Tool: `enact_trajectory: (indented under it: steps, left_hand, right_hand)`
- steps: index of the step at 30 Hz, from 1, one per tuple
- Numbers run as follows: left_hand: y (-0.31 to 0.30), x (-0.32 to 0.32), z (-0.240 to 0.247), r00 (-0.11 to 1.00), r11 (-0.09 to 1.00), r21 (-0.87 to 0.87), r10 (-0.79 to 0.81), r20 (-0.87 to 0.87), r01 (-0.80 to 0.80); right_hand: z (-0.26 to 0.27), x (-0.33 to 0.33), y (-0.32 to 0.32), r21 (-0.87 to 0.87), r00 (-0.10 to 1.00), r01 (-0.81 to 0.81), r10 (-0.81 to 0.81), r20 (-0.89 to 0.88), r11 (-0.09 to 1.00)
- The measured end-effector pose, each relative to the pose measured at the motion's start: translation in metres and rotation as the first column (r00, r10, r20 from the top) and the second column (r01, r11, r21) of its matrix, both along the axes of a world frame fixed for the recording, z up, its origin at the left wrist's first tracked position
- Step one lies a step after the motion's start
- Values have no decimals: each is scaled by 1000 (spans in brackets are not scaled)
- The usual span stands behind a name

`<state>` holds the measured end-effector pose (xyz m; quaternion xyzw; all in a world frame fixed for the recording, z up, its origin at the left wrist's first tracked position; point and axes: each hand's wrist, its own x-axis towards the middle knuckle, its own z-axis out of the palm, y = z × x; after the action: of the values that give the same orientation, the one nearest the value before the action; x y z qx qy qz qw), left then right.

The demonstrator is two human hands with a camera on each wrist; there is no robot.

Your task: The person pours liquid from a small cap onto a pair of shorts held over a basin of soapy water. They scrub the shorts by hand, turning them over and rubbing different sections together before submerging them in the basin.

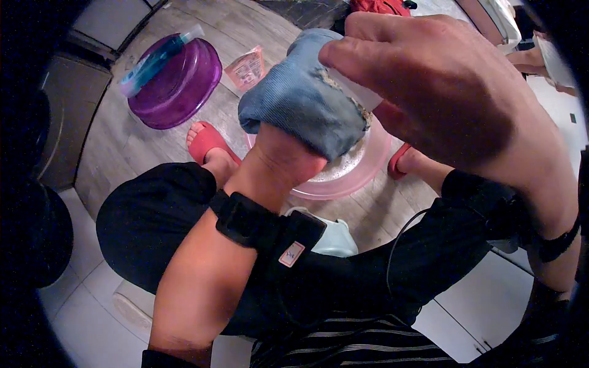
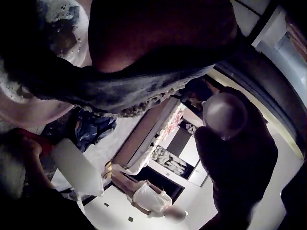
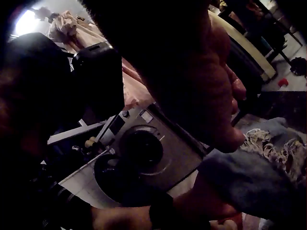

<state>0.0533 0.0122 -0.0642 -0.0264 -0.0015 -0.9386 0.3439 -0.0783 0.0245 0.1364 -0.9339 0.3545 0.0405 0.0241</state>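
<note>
A wet blue denim piece (image 1: pixel 294 92) with a frayed edge covers my left hand (image 1: pixel 285 153) above a pink basin (image 1: pixel 331 190) of sudsy water. The cloth hides the left fingers. My right hand (image 1: pixel 442 92) is close over the frayed edge. Its curled fingers hold a pale translucent thing (image 1: pixel 359 89), which shows a round end in the left wrist view (image 2: pixel 224 116); its kind cannot be told. In the right wrist view, the right fingertips (image 3: pixel 232 139) are right by the frayed threads of the denim.
On the left floor, a purple basin (image 1: pixel 190 86) bears a bottle of blue liquid (image 1: pixel 150 70). A pink packet (image 1: pixel 245 69) lies nearby. Feet in red slippers (image 1: pixel 205 141) flank the pink basin. A washing machine (image 3: pixel 148 148) and another person (image 2: pixel 151 197) are in the background.
</note>
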Motion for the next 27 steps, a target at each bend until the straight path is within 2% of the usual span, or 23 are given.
enact_trajectory:
  steps: [8,17,19,21,23,25,27]
  left_hand:
    - [1,2,4,1000,1000,-5,4,14,-4]
    - [0,1,10,999,998,-45,39,-27,-41]
    - [1,1,22,994,995,-79,68,90,-61]
    - [4,1,37,908,990,-102,127,400,-94]
    - [1,1,20,991,996,-69,72,114,-64]
    - [1,1,24,992,998,-35,65,105,-61]
    - [6,1,32,922,995,-3,93,377,-99]
  right_hand:
    - [-3,1,-2,-38,999,18,-17,36,999]
    - [-2,-2,1,-8,1000,1,-1,0,1000]
    - [-3,-2,3,-3,1000,-6,6,-1,1000]
    - [-2,-2,1,-1,1000,-7,7,0,1000]
    - [-2,-2,-1,2,1000,-12,12,1,1000]
    - [-2,-1,-1,4,1000,-12,12,5,1000]
    - [-3,-2,-1,6,1000,-9,9,8,1000]
